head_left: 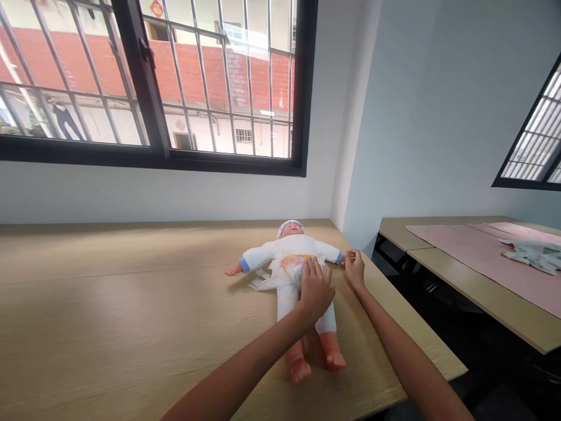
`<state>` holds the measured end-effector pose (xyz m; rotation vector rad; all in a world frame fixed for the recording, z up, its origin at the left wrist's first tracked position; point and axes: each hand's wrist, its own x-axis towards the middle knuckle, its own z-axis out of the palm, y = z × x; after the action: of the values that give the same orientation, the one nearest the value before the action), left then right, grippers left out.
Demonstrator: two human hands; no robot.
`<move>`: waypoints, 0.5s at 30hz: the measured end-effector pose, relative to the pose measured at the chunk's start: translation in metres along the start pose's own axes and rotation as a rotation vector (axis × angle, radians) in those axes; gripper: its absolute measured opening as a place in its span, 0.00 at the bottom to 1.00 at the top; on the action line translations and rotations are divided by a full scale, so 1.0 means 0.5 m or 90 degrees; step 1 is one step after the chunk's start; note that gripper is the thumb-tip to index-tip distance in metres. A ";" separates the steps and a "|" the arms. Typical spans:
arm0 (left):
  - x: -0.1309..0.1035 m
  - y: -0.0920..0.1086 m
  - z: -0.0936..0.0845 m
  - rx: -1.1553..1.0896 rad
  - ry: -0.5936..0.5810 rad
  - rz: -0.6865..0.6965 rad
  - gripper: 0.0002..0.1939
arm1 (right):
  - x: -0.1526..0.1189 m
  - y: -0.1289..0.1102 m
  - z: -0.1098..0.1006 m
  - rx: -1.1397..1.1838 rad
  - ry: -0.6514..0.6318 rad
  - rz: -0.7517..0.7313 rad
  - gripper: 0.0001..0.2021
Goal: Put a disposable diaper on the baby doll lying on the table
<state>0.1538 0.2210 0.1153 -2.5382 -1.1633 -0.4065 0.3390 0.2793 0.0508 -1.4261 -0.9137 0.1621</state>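
A baby doll (297,245) in a white suit with blue cuffs lies on its back on the table, head toward the wall and arms spread. Around its middle is a white diaper (287,263) with a coloured print on the front; one side flap (263,282) lies loose on the table. My left hand (316,289) rests on the diaper's front, fingers spread and slightly bent. Beside the doll's hand at the right, my right hand (355,269) has thumb and fingers pinched together. What lies between those fingertips is hidden.
The wooden table (131,316) meets the wall under a barred window (223,88). Its right edge is close to my right arm. Beyond a gap stands another table with a pink mat (477,251) and a crumpled pale cloth (534,255).
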 end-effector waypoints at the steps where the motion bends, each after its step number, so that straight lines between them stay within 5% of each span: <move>1: 0.000 0.000 -0.002 0.000 -0.003 0.000 0.27 | 0.004 0.012 -0.008 -0.035 0.019 -0.004 0.12; 6: 0.000 -0.003 -0.010 0.003 -0.013 0.000 0.27 | 0.026 0.036 -0.034 -0.126 0.083 0.008 0.15; 15: 0.001 -0.007 -0.008 -0.014 -0.003 0.003 0.27 | 0.017 0.064 -0.027 -0.215 -0.070 -0.055 0.19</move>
<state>0.1508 0.2219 0.1196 -2.5607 -1.1613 -0.4148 0.3661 0.2803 0.0276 -1.6977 -1.1311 0.0211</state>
